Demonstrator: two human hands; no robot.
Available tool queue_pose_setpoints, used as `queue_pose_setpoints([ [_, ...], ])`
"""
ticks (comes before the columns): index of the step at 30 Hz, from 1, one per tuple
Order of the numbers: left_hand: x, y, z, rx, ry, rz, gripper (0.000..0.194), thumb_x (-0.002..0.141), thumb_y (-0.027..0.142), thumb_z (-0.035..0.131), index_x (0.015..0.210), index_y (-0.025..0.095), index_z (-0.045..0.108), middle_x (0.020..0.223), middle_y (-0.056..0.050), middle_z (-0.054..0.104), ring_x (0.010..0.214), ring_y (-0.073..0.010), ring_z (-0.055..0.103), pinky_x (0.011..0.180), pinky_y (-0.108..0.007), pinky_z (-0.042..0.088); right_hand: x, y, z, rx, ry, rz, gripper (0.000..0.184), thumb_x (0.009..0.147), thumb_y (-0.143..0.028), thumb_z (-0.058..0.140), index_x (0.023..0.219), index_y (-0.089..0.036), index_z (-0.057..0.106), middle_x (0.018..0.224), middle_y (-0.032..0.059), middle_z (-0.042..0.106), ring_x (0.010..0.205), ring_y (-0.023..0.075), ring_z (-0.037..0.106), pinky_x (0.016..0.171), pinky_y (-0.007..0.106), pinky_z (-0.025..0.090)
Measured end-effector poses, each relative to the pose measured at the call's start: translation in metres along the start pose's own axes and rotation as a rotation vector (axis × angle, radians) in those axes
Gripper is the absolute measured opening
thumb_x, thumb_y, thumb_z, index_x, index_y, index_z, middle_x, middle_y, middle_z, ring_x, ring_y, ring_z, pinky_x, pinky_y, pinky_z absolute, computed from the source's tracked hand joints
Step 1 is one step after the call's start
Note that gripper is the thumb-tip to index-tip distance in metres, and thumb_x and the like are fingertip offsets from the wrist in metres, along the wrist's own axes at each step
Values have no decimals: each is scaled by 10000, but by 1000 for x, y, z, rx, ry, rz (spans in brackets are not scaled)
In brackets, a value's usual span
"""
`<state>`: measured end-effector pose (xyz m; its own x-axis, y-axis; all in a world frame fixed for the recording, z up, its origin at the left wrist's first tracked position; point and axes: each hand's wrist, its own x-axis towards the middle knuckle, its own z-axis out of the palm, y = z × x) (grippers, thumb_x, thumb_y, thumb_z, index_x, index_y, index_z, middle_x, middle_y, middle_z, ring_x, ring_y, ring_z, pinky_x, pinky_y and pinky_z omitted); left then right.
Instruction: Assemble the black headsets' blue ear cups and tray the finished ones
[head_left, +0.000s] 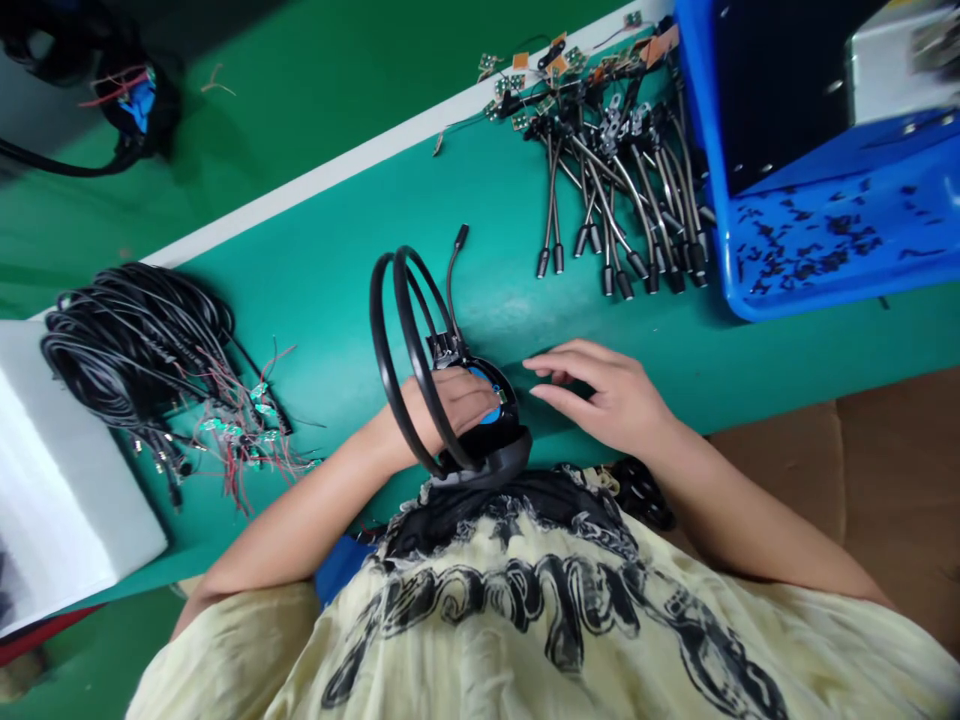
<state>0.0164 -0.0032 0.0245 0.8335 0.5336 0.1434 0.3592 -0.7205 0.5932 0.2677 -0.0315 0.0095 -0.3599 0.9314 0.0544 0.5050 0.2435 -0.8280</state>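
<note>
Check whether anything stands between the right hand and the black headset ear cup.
Nothing visible does. The right hand is open just beside the black headset ear cup, with only the green bench top showing between them.

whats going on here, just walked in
A person sits at a green workbench with a black headset. Their left hand passes through the headband loops and lies over the earcup, which shows a blue part. Their right hand lies open beside it, fingers near the cup. A coil of black wires sits to the left; cabled plugs lie ahead beside a blue bin.
</note>
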Motion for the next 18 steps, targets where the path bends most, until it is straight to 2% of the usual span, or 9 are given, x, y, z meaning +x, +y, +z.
queue_pose_setpoints([
  [5,5,4,-3,33,-26,4,186,971,199,499,1052,152,659,1000,-73,722,948,-162,676,868,-306,558,-4,1,8,-49,-2,-68,216,913,-286,603,1110,-219,660,986,41,688,860,133,652,778,270,543],
  [11,1,1,-1,19,-23,15,197,956,167,515,1090,149,659,1041,-80,719,986,-168,672,882,-311,559,-3,2,12,-73,-8,-78,204,925,-279,583,1104,-219,659,995,46,690,868,137,655,786,282,550],
  [14,0,0,0,21,-31,12,213,959,153,498,1102,157,656,1052,-76,719,1000,-168,670,898,-317,558,-6,1,5,-73,-12,-92,220,911,-251,597,1121,-229,658,1013,46,692,864,143,665,778,289,562],
  [15,-1,-1,0,25,-31,13,216,959,148,496,1102,157,656,1057,-76,719,1003,-169,669,902,-318,558,-6,1,-2,-104,49,-109,235,894,-235,616,1125,-240,662,1005,44,697,861,152,668,785,302,562],
  [17,-1,-2,-1,27,-23,30,215,957,142,497,1097,156,659,1059,-77,720,1001,-168,671,899,-314,559,-1,2,-29,-184,375,-127,284,879,-213,626,1155,-270,662,1021,52,698,917,192,667,830,347,546],
  [18,-1,-2,-1,25,-14,39,211,956,144,500,1093,156,661,1052,-76,721,993,-167,674,892,-309,561,4,2,-47,-176,507,-113,301,917,-248,571,1205,-298,639,1103,57,681,1026,218,648,864,367,528],
])
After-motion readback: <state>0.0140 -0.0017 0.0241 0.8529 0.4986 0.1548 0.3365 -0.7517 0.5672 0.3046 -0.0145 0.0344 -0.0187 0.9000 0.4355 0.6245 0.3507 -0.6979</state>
